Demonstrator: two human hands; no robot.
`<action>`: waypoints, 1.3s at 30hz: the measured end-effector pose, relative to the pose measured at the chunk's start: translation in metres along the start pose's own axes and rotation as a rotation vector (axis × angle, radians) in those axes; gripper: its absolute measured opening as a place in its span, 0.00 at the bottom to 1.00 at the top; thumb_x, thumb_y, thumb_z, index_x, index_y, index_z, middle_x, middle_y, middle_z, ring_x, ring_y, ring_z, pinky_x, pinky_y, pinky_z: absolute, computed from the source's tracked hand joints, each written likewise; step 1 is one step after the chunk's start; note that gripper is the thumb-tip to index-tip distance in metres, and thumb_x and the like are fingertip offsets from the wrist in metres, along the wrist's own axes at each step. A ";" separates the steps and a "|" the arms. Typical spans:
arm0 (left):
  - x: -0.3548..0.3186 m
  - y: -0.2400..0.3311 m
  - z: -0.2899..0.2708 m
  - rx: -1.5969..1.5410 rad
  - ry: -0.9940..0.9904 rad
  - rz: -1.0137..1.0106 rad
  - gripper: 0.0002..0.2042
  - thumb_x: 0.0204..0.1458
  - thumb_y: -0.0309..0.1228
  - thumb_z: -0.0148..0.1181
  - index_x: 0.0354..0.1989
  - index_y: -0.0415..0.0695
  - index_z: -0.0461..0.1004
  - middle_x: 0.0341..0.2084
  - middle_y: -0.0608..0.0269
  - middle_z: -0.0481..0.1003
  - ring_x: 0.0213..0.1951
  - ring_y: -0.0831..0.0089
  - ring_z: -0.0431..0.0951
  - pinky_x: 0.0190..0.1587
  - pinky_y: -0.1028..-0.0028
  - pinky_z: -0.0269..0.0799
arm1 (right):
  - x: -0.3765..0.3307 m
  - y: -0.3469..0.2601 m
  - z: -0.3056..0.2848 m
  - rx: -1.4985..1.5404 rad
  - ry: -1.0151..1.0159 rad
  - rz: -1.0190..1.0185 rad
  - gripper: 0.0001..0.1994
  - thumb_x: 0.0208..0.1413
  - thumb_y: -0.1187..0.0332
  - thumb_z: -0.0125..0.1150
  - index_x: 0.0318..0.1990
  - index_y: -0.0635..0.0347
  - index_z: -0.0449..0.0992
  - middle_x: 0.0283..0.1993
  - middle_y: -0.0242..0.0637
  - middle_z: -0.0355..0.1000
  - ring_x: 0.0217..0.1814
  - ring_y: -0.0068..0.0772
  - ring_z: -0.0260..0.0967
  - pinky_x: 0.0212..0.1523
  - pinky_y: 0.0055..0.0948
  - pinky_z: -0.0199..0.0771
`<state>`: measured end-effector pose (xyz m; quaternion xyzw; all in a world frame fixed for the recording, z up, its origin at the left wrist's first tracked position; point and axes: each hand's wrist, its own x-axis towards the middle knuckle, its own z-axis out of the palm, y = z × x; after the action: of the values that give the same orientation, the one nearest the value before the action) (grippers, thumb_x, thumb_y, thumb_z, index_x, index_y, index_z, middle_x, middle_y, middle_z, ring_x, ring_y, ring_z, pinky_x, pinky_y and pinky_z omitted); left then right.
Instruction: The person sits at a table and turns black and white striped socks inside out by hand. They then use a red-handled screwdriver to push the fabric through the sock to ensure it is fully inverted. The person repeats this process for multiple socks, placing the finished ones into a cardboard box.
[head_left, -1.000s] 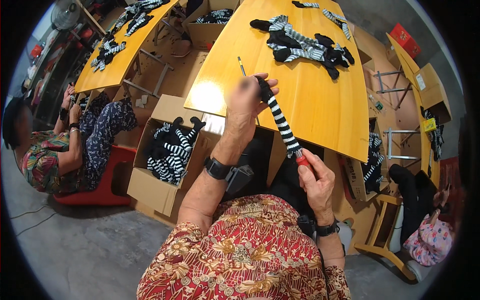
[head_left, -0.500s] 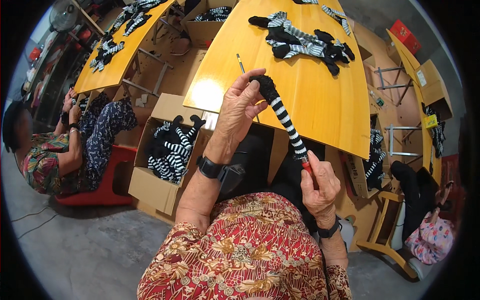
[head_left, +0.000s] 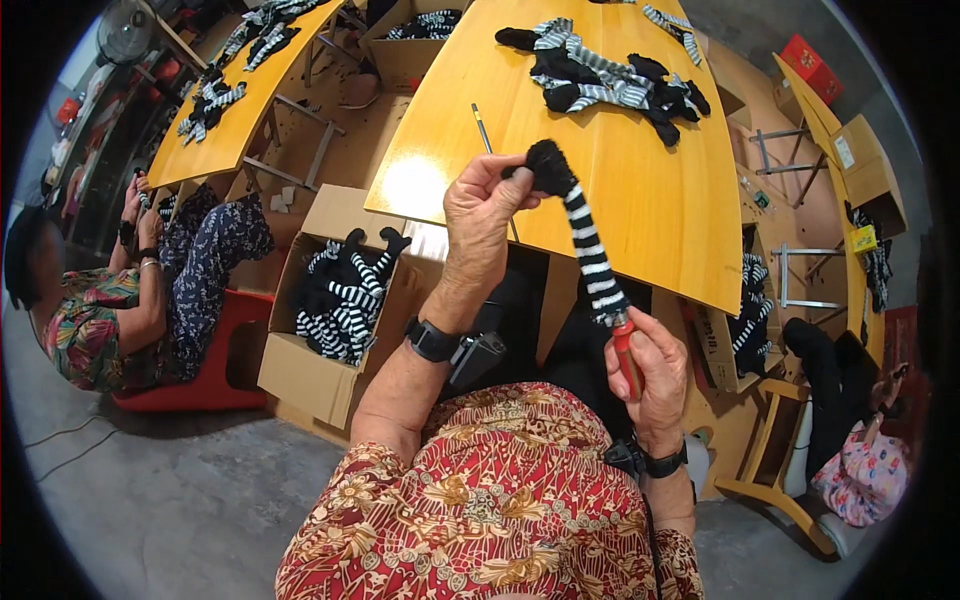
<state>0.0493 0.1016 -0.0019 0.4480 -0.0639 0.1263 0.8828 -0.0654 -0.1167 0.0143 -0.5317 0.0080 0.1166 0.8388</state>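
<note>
Black-and-white striped, the sock (head_left: 590,250) is stretched lengthwise over a red-handled tool (head_left: 628,362) and held up in the air between the person's two hands, just above the near edge of the wooden counter (head_left: 660,210). The left hand (head_left: 483,208) is closed in a pinch on the sock's black toe end, fingers curled around the fabric at the top. The right hand (head_left: 650,365) is wrapped tight around the red handle at the lower end, where the sock's cuff meets it — the sock slants from upper left down to lower right between the two grips.

On the counter, well beyond the hands, lies a heap of more striped socks (head_left: 610,80), and a thin pencil-like stick (head_left: 484,128) lies nearer the left hand. Below the counter's left side stands an open cardboard box (head_left: 325,310) filled with striped socks. Each wrist wears a dark watch-like band.

At the far left another person (head_left: 110,300) in patterned clothes sits on a red seat (head_left: 215,370) beside a second wooden counter (head_left: 240,110) that also carries striped socks.
</note>
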 end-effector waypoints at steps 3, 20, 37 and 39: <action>-0.004 -0.008 0.008 -0.100 -0.027 -0.035 0.07 0.56 0.25 0.59 0.42 0.41 0.71 0.32 0.64 0.78 0.33 0.79 0.78 0.35 0.81 0.75 | -0.001 0.000 0.004 -0.087 0.032 -0.125 0.17 0.61 0.70 0.53 0.56 0.65 0.70 0.27 0.44 0.72 0.16 0.19 0.60 0.16 0.17 0.60; 0.000 0.017 0.004 -0.219 -0.047 -0.164 0.10 0.60 0.32 0.53 0.47 0.41 0.72 0.37 0.57 0.79 0.41 0.68 0.80 0.45 0.68 0.78 | -0.005 -0.013 -0.007 -0.328 -0.080 -0.068 0.17 0.59 0.72 0.54 0.56 0.63 0.71 0.28 0.39 0.72 0.18 0.17 0.61 0.17 0.17 0.61; -0.005 -0.018 0.005 -0.007 0.052 0.035 0.06 0.57 0.25 0.57 0.42 0.42 0.72 0.34 0.65 0.78 0.32 0.78 0.78 0.37 0.78 0.75 | 0.009 -0.002 -0.005 0.179 0.016 0.074 0.15 0.58 0.72 0.55 0.53 0.64 0.73 0.29 0.48 0.72 0.15 0.21 0.61 0.13 0.16 0.61; -0.009 -0.016 0.013 -0.221 0.067 -0.070 0.06 0.57 0.25 0.57 0.42 0.42 0.71 0.31 0.65 0.77 0.31 0.77 0.79 0.35 0.79 0.75 | 0.010 -0.001 -0.004 0.122 0.005 -0.018 0.15 0.57 0.74 0.56 0.52 0.63 0.74 0.29 0.47 0.72 0.15 0.21 0.60 0.13 0.16 0.61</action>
<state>0.0456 0.0806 -0.0090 0.3455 -0.0322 0.1026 0.9322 -0.0554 -0.1193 0.0123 -0.4801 0.0125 0.1069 0.8706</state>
